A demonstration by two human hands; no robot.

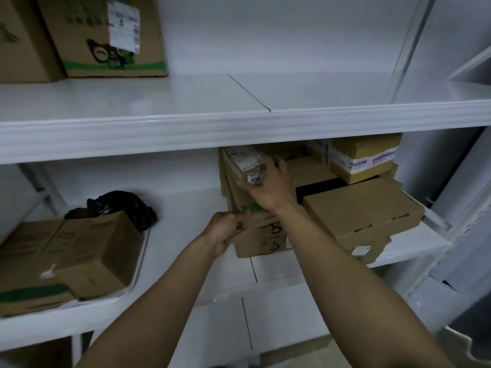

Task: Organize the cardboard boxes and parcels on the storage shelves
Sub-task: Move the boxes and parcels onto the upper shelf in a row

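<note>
A stack of cardboard boxes fills the right part of the middle shelf [186,208]. My right hand [268,184] rests on a small labelled box [244,163] at the top left of the stack, fingers wrapped round its front corner. My left hand [225,229] pinches the front left corner of a lower box with a green stripe [255,221], which lies on a box with black scribbles [265,243]. A flat brown box [364,211] lies to the right. A taped box [364,158] sits at the back right.
On the top shelf [186,102] at the left stand two big cartons, one with a cat logo [106,35]. The middle shelf's left end holds crushed cartons [79,251] and a black bag [125,205]. A shelf upright [414,43] rises at the right.
</note>
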